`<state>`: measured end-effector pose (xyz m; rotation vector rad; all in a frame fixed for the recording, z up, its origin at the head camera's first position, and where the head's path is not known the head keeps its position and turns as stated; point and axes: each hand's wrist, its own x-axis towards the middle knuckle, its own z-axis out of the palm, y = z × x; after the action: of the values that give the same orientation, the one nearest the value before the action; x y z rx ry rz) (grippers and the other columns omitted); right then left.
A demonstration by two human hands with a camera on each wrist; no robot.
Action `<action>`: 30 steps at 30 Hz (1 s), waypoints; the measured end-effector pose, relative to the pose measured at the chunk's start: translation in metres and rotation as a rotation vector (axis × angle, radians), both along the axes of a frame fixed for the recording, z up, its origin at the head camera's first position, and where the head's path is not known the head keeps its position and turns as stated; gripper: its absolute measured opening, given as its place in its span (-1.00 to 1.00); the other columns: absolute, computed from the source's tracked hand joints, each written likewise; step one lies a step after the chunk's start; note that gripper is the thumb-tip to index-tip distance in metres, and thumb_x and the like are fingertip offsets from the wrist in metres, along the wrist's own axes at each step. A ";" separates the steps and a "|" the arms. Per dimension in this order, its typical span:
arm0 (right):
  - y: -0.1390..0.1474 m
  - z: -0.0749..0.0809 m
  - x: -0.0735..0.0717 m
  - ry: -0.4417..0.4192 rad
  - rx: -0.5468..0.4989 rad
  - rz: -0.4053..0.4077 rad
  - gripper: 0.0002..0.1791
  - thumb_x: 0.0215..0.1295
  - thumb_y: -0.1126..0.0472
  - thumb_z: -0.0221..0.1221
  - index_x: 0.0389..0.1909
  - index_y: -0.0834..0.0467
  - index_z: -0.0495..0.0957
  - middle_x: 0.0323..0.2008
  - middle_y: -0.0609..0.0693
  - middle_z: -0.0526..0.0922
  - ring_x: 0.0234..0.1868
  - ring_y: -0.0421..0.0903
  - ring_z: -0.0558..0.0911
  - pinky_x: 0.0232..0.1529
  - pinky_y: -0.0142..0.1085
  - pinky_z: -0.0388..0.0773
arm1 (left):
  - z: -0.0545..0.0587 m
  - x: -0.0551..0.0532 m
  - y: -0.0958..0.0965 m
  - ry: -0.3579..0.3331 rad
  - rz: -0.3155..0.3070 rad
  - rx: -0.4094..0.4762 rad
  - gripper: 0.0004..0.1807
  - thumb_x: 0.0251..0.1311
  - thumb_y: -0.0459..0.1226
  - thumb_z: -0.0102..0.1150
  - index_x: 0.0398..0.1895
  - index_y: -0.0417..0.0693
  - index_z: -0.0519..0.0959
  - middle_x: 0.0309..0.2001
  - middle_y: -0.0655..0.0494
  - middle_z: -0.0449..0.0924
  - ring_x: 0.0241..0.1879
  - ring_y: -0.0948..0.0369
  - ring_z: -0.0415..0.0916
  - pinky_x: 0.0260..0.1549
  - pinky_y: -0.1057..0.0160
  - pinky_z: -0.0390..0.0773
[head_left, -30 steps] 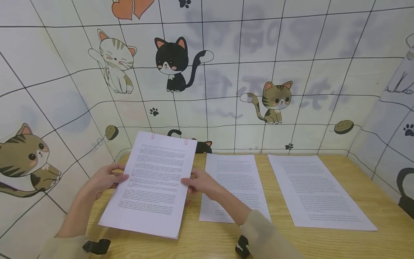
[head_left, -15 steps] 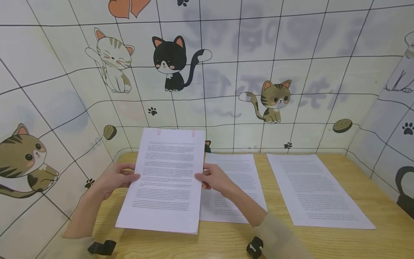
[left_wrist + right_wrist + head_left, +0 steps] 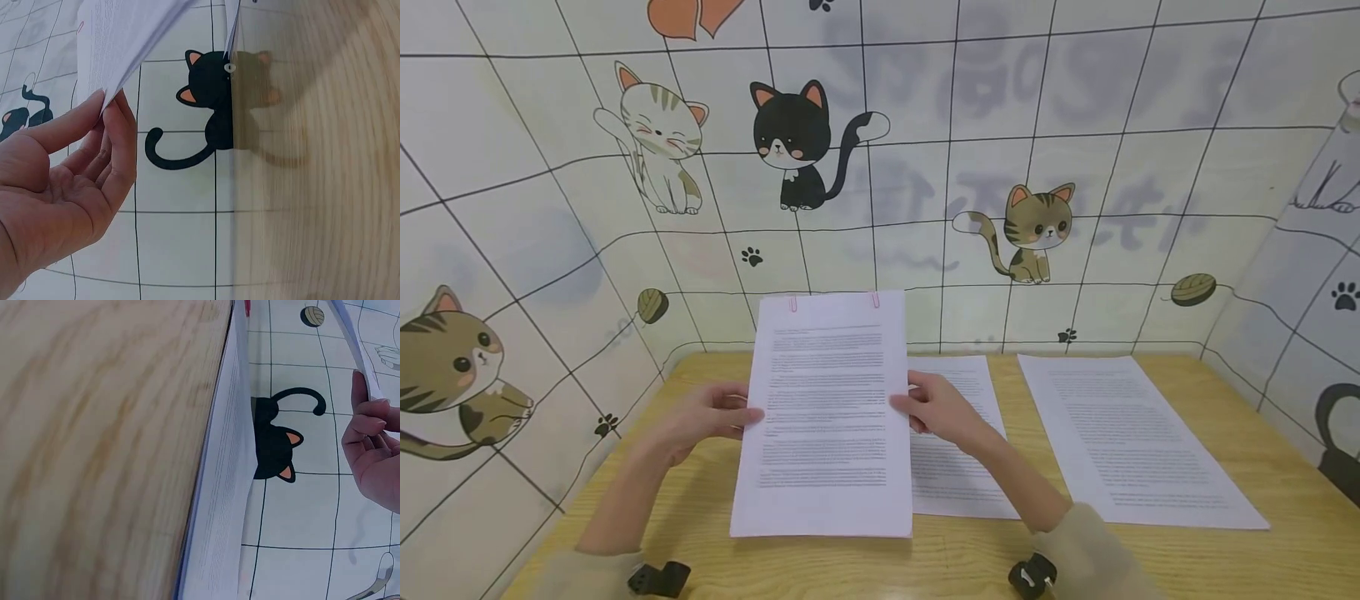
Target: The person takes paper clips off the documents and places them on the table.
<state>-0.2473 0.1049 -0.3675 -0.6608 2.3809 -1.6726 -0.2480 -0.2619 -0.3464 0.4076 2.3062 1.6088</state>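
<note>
A sheaf of printed paper [image 3: 827, 417] stands tilted up over the table in the head view, its text facing me. Two pink paper clips, a left paper clip [image 3: 793, 304] and a right paper clip [image 3: 876, 300], sit on its top edge. My left hand [image 3: 715, 417] pinches the left edge between thumb and fingers; in the left wrist view the same left hand [image 3: 69, 181] shows several sheet edges at its grip. On the opposite edge my right hand [image 3: 943, 408] pinches the paper, thumb in front. The right wrist view shows that right hand [image 3: 375, 444] holding the sheaf's edge [image 3: 356, 347].
One printed sheet [image 3: 962, 475] lies on the wooden table [image 3: 820, 575], partly hidden behind the sheaf and right arm. Farther right lies another printed sheet [image 3: 1142, 442]. A cat-patterned wall covering [image 3: 910, 192] rises behind the table and along both sides.
Both hands have carried the clipped sheaf to the right and turned it more upright, straightening its slant. It now covers more of the middle sheet. The right-hand sheet stays put.
</note>
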 end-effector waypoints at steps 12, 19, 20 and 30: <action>0.043 0.008 0.011 0.002 0.050 0.040 -0.55 0.49 0.28 0.12 0.34 0.20 0.34 -0.41 0.09 0.64 -0.67 -0.15 0.27 -0.59 -0.38 0.21 | -0.003 0.005 0.042 -0.037 -0.080 0.058 -0.49 0.23 -0.37 0.36 0.22 -0.34 0.48 -0.07 -0.19 0.65 -0.20 -0.01 0.67 -0.21 0.07 0.69; 0.069 0.009 0.017 -0.026 0.066 0.050 -0.50 0.47 0.27 0.14 0.37 0.20 0.29 -0.39 0.11 0.65 -0.66 -0.17 0.28 -0.57 -0.39 0.22 | -0.004 0.005 0.065 0.020 -0.106 0.047 -0.58 0.26 -0.38 0.32 0.15 -0.35 0.53 -0.14 -0.18 0.67 -0.28 0.02 0.68 -0.29 0.10 0.70; 0.072 0.009 0.018 -0.032 0.068 0.052 -0.50 0.47 0.27 0.15 0.36 0.21 0.30 -0.38 0.12 0.65 -0.65 -0.16 0.30 -0.57 -0.39 0.24 | -0.005 0.005 0.068 0.027 -0.106 0.045 -0.60 0.25 -0.39 0.32 0.13 -0.35 0.54 -0.16 -0.17 0.67 -0.29 0.03 0.68 -0.30 0.10 0.70; 0.101 0.008 0.021 -0.003 0.094 0.045 -0.55 0.48 0.23 0.16 0.31 0.22 0.38 -0.34 0.13 0.68 -0.63 -0.15 0.35 -0.59 -0.39 0.25 | -0.012 0.003 0.099 0.062 -0.088 0.066 -0.66 0.21 -0.45 0.33 0.06 -0.32 0.60 -0.26 -0.13 0.65 -0.37 0.03 0.68 -0.34 0.08 0.71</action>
<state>-0.2258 0.2062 -0.3598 -0.6893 2.4069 -1.5324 -0.2446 -0.1626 -0.3582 0.5742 2.2508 1.6552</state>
